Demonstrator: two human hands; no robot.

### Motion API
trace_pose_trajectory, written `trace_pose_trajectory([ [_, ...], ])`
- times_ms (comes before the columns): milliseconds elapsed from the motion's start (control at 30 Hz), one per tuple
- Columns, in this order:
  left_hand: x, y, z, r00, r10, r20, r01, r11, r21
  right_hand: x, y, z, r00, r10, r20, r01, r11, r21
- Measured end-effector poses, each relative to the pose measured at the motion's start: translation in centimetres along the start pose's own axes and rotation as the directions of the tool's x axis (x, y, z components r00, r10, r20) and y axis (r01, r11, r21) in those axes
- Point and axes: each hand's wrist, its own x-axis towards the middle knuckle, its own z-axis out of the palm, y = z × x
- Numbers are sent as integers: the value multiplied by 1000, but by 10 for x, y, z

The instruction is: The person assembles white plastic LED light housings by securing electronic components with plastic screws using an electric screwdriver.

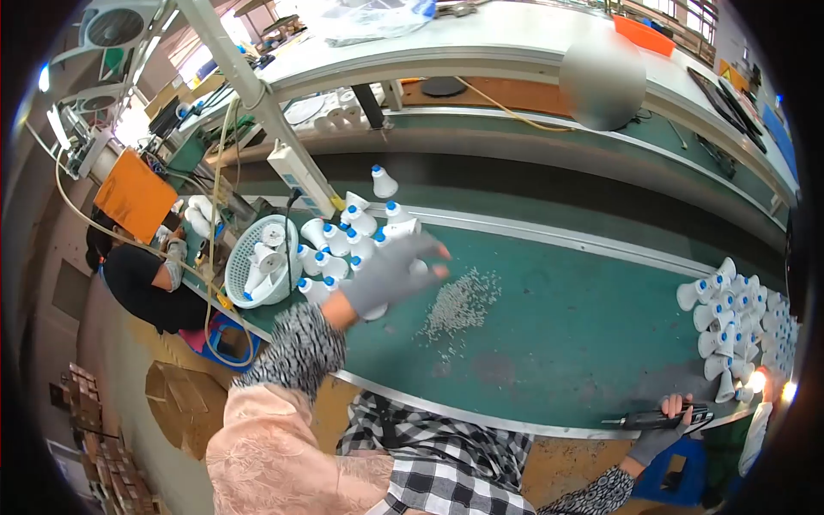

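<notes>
My left hand (pixel 390 273), in a grey fingerless glove, is over the right edge of a cluster of white cone-shaped parts with blue tips (pixel 336 240). It is slightly blurred, and its visible fingertips are apart. White surfaces show beside and below it; no grip on them is visible. To its right, a loose pile of small silvery pieces (pixel 463 305) lies on the green work surface (pixel 549 335). Down at the near right edge, my right hand (pixel 661 436) is wrapped round a black electric screwdriver (pixel 657 419), whose thin bit points left.
A pale basket (pixel 262 262) holding white parts stands left of the cluster. Many more cones (pixel 730 322) stand at the far right. A white power strip (pixel 300 180) hangs on a post. Above runs a white shelf (pixel 506 39). Another person (pixel 142 279) sits at the left.
</notes>
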Motion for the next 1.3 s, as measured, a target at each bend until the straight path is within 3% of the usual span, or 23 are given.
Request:
trace_pose_trajectory([
  [33, 19, -37, -22, 999, 31, -15, -30, 996, 86, -2, 13, 2, 994, 52, 100, -56, 997, 43],
  [67, 34, -62, -44, 991, 86, -100, -50, 946, 320, -7, 28, 12, 992, 81, 99, -86, 995, 45],
  [133, 76, -96, -88, 992, -77, -95, 112, 893, 436, -19, 63, 43, 989, 123, 80, -126, 991, 37],
  [200, 117, -150, -107, 991, -77, -105, 124, 809, 575, -32, 98, 76, 987, 148, 54, -150, 988, 31],
  [267, 155, -184, -105, 979, -204, 6, 115, 577, 809, -38, 130, 101, 983, 175, 46, -176, 984, 27],
  [367, 194, -241, -64, 943, -189, 274, -250, 145, 957, -42, 169, 125, 973, 232, 20, -233, 972, 32],
  [433, 206, -255, -40, 834, -461, 305, -254, 170, 952, -43, 188, 145, 965, 261, 19, -262, 965, 14],
  [500, 218, -285, -27, 740, -604, 295, -200, 221, 955, -39, 195, 152, 948, 311, 73, -313, 950, 7],
  [567, 211, -291, -23, 717, -627, 305, -164, 273, 948, -39, 196, 159, 940, 334, 74, -336, 942, 14],
  [600, 206, -262, -40, 713, -625, 317, -176, 278, 944, -39, 197, 162, 937, 339, 84, -342, 939, 20],
  [700, 185, -224, -67, 802, -498, 330, -141, 379, 915, -40, 206, 173, 914, 402, 62, -406, 907, 107],
  [733, 173, -203, -78, 879, -371, 299, -75, 512, 856, -41, 209, 179, 903, 426, 59, -430, 892, 136],
  [767, 157, -178, -86, 939, -246, 240, -27, 642, 766, -42, 211, 187, 880, 470, -64, -462, 880, 112],
  [800, 138, -151, -90, 972, -88, 217, -79, 750, 657, -43, 214, 195, 856, 512, -74, -505, 858, 97],
  [867, 87, -84, -82, 988, 15, 157, -81, 903, 423, -50, 222, 217, 814, 576, -78, -577, 817, 10],
  [900, 56, -63, -67, 981, -48, 187, 14, 983, 181, -54, 228, 227, 792, 608, -54, -611, 790, -56],
  [933, 17, -45, -46, 978, -110, 179, 122, 991, -59, -59, 234, 237, 766, 642, -35, -641, 758, -123],
  [1000, -38, -26, -1, 993, 89, 82, -73, 981, -178, -72, 247, 247, 713, 701, -16, -687, 693, -219],
  [1100, -88, -10, 63, 988, -115, 106, 149, 903, -403, -92, 247, 252, 583, 807, -96, -763, 502, -407],
  [1167, -99, -1, 93, 949, -214, 233, 311, 769, -559, -111, 242, 253, 581, 804, -125, -743, 462, -485],
  [1267, -107, 8, 103, 992, -4, 125, 90, 715, -694, -127, 229, 247, 624, 764, -164, -698, 450, -557],
  [1300, -110, 12, 98, 987, 50, 155, 90, 623, -777, -131, 225, 244, 645, 742, -184, -686, 456, -568],
])
